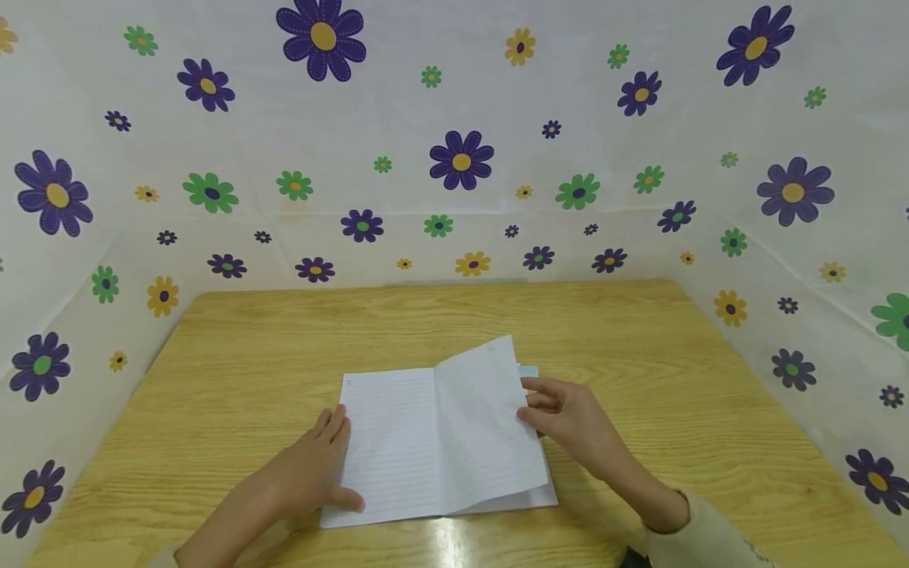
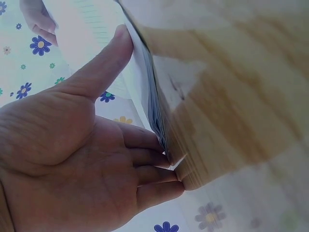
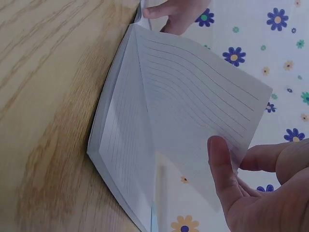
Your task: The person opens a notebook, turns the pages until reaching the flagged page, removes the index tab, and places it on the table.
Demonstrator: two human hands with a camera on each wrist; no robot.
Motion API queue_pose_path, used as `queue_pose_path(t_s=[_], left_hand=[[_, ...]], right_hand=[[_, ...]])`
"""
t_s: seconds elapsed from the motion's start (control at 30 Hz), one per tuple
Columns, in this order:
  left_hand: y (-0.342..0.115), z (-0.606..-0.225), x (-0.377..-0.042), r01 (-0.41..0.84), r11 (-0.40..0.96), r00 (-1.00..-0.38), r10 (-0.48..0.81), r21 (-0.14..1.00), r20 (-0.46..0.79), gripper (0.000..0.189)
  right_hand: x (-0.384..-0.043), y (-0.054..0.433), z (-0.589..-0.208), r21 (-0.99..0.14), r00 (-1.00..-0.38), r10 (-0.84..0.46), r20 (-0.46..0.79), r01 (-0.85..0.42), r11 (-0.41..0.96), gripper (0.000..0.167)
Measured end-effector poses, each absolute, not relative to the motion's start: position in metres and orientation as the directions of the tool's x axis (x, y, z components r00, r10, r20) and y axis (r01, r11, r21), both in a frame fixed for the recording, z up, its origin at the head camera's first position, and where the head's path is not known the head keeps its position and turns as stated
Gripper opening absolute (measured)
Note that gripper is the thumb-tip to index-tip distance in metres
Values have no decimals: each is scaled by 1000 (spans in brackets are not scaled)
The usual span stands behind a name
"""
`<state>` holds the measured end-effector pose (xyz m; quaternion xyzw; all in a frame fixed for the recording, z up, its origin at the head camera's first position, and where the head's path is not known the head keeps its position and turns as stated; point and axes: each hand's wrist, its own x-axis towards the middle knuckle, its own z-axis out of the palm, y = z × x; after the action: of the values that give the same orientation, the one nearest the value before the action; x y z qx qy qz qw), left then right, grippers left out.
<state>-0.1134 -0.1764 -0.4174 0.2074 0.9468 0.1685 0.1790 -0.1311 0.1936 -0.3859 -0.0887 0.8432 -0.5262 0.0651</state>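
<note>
An open notebook with lined white pages lies on the wooden table. My left hand rests at its left side, the thumb on the lower left of the page and the other fingers along the outer edge. In the left wrist view those fingers are fairly straight beside the stacked sheets. With thumb and fingertips, my right hand pinches the outer edge of a right-hand page. That page is lifted and bowed above the sheets below, as the right wrist view shows its lined underside.
A light blue piece sticks out past the notebook's upper right edge. White cloth with printed flowers stands behind the table and along both sides. A small dark object shows at the bottom edge near the right sleeve.
</note>
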Motion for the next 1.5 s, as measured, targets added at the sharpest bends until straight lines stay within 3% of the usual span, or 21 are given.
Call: queue_pose_path(t_s=[0.13,0.37,0.97,1.17,1.5], left_hand=[[-177,-418,-113,335,854,-851,456,399,-260,118],[-177,-419,-114,327,856,-852,451,402,-267,119],[-177,-418,-114,344,848,-846,467,403,-259,118],[-178,-419,-113,340,849,-847,464,405,-261,119],[-179,-419,-113,339,848,-846,464,407,-262,119]], right_hand=[[-131,192,-384,-941,-957,-279,-75,-24,337,51],[-134,190,-384,-961,-920,-362,-153,54,271,30],[-133,185,-380,-980,-944,-312,-109,51,191,42],[-133,180,-383,-995,-933,-353,-71,39,97,45],[-133,168,-387,-994,-915,-404,12,-53,91,53]])
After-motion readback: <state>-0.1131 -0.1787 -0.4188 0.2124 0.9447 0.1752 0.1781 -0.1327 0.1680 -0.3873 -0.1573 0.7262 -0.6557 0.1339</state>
